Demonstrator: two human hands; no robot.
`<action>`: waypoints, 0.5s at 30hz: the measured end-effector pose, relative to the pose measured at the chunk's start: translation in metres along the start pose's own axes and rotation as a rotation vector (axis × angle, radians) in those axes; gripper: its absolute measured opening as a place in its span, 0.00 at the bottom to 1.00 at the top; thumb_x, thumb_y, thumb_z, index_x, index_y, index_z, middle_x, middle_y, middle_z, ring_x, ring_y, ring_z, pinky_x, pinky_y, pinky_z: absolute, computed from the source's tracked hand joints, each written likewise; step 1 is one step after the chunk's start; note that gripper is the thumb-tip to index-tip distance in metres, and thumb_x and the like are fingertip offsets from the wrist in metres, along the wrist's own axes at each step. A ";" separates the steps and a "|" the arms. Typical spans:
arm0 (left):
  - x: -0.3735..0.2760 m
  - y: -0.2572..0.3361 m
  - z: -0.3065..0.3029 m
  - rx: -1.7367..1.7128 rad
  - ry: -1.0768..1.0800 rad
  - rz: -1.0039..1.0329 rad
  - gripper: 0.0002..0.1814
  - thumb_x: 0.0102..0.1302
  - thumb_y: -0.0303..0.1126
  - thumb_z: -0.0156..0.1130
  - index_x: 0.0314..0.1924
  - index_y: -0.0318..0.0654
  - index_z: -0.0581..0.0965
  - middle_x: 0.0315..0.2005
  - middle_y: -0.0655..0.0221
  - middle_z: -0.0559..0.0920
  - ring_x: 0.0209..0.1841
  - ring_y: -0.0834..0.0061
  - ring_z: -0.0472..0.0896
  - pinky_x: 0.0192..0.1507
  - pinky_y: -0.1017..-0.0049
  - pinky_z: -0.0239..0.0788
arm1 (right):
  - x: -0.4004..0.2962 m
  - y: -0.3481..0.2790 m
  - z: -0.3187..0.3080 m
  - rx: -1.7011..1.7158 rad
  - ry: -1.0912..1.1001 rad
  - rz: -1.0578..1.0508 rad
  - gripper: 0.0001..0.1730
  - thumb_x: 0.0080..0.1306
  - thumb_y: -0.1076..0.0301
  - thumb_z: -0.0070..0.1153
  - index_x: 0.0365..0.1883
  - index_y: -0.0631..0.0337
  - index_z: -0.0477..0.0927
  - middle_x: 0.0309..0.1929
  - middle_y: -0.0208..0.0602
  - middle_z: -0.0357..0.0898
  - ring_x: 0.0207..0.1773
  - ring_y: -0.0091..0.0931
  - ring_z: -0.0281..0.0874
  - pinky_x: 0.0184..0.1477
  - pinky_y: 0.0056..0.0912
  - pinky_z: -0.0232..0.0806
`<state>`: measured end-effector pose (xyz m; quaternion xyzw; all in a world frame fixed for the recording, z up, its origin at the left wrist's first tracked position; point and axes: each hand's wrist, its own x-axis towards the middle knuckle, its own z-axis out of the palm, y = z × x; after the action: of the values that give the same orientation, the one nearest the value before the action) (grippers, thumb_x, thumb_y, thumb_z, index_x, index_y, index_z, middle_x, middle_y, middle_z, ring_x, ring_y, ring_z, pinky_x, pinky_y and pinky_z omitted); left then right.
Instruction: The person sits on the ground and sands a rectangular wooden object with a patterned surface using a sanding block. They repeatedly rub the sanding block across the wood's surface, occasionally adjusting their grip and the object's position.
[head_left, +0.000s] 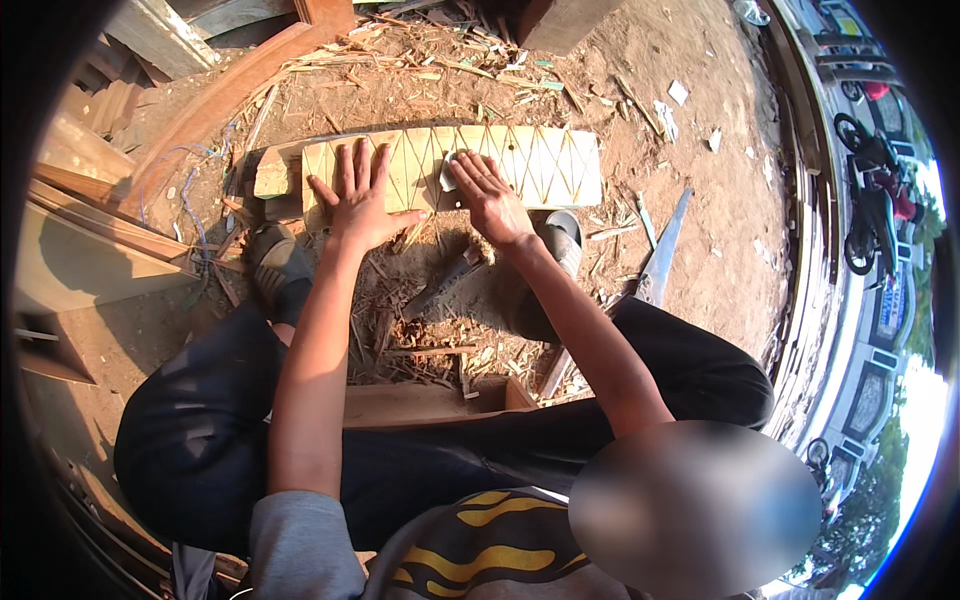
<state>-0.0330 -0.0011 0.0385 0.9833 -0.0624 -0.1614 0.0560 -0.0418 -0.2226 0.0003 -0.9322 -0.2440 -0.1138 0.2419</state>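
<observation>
A pale wooden board (555, 169), marked with a lattice of dark crossing lines, lies across the ground before me. My left hand (362, 201) rests palm down on its left half, fingers spread and nothing in them. Under the fingers of my right hand (491, 199) is a small whitish folded sheet (448, 172), pressed against the board's face near the middle. What the sheet is made of cannot be told. A second wooden piece (276, 171) sticks out beneath the board's left end. One dark hole (511, 148) shows right of my right hand.
A handsaw (665, 251) lies right of my right shoe (564, 238). Between my feet is a dark elongated object (442, 281) among wood chips (435, 330). A curved wooden frame (217, 105) and boards (97, 247) stand left. Stacked planks (806, 187) edge the right, with motorcycles (874, 199) beyond.
</observation>
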 end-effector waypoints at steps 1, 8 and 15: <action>0.001 0.004 -0.002 0.022 -0.016 -0.002 0.64 0.46 0.71 0.61 0.74 0.56 0.38 0.74 0.65 0.35 0.75 0.60 0.28 0.64 0.31 0.22 | 0.001 0.014 -0.007 -0.050 -0.013 0.026 0.27 0.61 0.82 0.41 0.60 0.62 0.71 0.65 0.51 0.65 0.71 0.43 0.58 0.72 0.46 0.48; -0.002 0.007 -0.006 0.037 -0.033 0.002 0.63 0.47 0.71 0.61 0.74 0.55 0.38 0.74 0.66 0.36 0.75 0.60 0.29 0.64 0.31 0.25 | 0.003 0.017 -0.005 -0.016 0.020 0.343 0.28 0.62 0.77 0.39 0.64 0.71 0.63 0.69 0.57 0.56 0.74 0.45 0.48 0.73 0.50 0.40; 0.000 0.006 -0.005 0.029 0.011 0.015 0.63 0.47 0.74 0.58 0.74 0.55 0.39 0.74 0.65 0.37 0.75 0.59 0.30 0.64 0.31 0.26 | 0.009 0.047 -0.026 -0.070 0.039 0.656 0.30 0.61 0.77 0.41 0.65 0.69 0.63 0.70 0.51 0.56 0.76 0.42 0.44 0.75 0.50 0.35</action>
<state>-0.0321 -0.0065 0.0440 0.9844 -0.0718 -0.1546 0.0434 -0.0126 -0.2677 0.0070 -0.9665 0.0782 -0.0560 0.2379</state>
